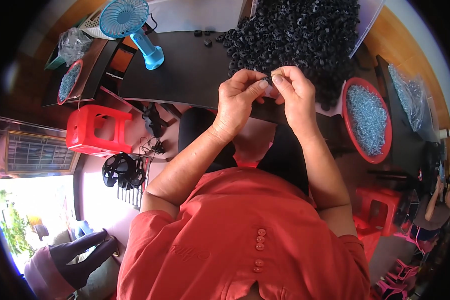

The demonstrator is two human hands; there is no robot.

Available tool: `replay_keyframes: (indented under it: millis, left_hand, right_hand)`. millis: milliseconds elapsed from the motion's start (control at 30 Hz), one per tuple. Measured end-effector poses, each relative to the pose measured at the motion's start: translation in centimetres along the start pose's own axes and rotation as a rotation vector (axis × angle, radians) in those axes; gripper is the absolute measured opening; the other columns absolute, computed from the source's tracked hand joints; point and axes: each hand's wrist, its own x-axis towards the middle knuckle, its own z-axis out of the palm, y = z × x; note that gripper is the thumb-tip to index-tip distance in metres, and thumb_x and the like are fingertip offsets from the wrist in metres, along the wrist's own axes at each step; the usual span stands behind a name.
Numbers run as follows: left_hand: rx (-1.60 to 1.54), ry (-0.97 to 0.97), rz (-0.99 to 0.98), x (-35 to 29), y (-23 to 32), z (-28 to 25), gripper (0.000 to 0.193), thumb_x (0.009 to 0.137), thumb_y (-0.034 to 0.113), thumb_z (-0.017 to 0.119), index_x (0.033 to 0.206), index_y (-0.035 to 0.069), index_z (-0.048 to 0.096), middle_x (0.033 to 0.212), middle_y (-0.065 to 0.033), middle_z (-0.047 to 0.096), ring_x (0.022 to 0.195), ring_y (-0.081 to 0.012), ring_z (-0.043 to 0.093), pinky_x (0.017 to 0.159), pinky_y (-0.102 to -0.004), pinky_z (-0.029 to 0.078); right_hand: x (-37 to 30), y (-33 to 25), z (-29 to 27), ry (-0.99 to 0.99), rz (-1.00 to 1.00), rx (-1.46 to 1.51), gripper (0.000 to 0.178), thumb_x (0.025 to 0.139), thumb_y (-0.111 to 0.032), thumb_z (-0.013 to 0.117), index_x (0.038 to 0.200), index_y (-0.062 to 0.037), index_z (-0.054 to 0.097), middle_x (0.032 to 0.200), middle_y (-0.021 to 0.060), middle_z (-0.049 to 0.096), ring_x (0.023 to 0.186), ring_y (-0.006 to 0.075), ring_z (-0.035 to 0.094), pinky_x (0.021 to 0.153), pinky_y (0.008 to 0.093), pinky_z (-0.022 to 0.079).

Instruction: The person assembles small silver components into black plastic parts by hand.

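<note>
My left hand (pixel 236 100) and my right hand (pixel 297 95) meet above the near edge of the dark table (pixel 185 70). Between their fingertips is a small black plastic part (pixel 268 79), pinched from both sides and mostly covered by the fingers. Whether a second small piece is in the right fingers, I cannot make out. Just beyond the hands spreads a large heap of similar black plastic parts (pixel 290 40). To the right of my right hand, a red basin (pixel 349 131) holds many small, clear bluish pieces (pixel 367 120).
A blue fan (pixel 140 40) stands at the table's left, near a few loose black parts (pixel 208 43). Further left are another red basin (pixel 61 96) and a red stool (pixel 97 127). A plastic bag of clear pieces (pixel 407 97) lies far right. Other people appear at both lower sides.
</note>
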Motion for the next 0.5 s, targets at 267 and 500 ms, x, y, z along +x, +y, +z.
replay_keyframes:
  millis: [267,500]
  left_hand:
    - [0.022,0.007,0.009,-0.01,-0.19,0.05,0.012,0.092,0.004,0.063,0.101,-0.004,0.064,0.081,-0.0022,0.062,0.069,-0.0089,0.057,0.066,-0.0231,0.049]
    - [0.046,0.006,0.018,-0.01,-0.19,0.08,0.012,0.092,0.005,0.063,0.1,-0.003,0.064,0.081,-0.0021,0.062,0.07,-0.0085,0.057,0.064,-0.0231,0.05]
  right_hand:
    - [-0.06,0.55,0.42,0.036,-0.025,0.038,0.008,0.094,-0.009,0.06,0.095,-0.0016,0.062,0.081,0.0006,0.064,0.065,0.006,0.059,0.051,0.0211,0.046]
    - [-0.35,0.6,0.48,0.032,0.009,0.12,0.007,0.094,-0.008,0.06,0.096,-0.0016,0.061,0.082,0.0007,0.064,0.065,0.0067,0.06,0.051,0.0207,0.046]
